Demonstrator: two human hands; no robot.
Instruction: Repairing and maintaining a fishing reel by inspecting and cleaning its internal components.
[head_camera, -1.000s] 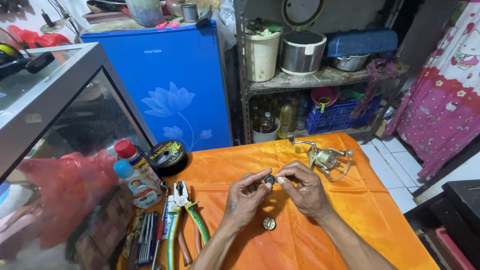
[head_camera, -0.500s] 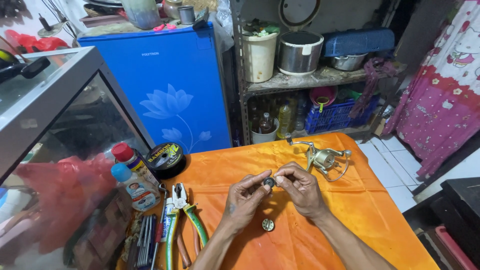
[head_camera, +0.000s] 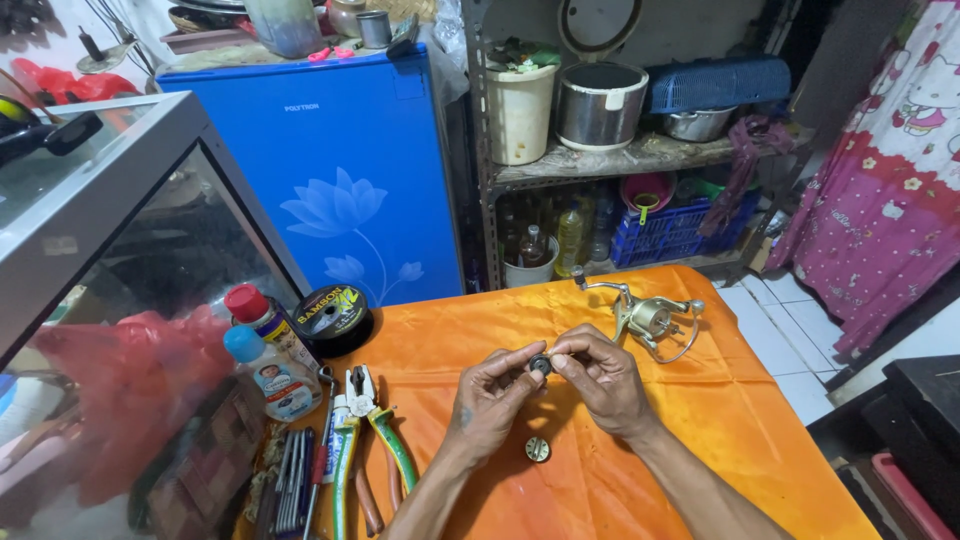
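My left hand (head_camera: 487, 400) and my right hand (head_camera: 600, 378) meet above the orange cloth (head_camera: 700, 440), both pinching a small dark round part (head_camera: 540, 364) between fingertips. A small round metal disc (head_camera: 538, 449) lies on the cloth just below my hands. A silver fishing reel (head_camera: 648, 317) with a wire bail rests on the cloth beyond my right hand, untouched.
Pliers with green-yellow handles (head_camera: 370, 430), several slim tools (head_camera: 293, 490), two small bottles (head_camera: 265, 350) and a black line spool (head_camera: 331, 318) sit at the left. A glass cabinet (head_camera: 110, 250), a blue fridge (head_camera: 340, 180) and a metal shelf (head_camera: 620, 160) stand around.
My hands stay together on the small part with only slight finger shifts. The view has drifted a little.
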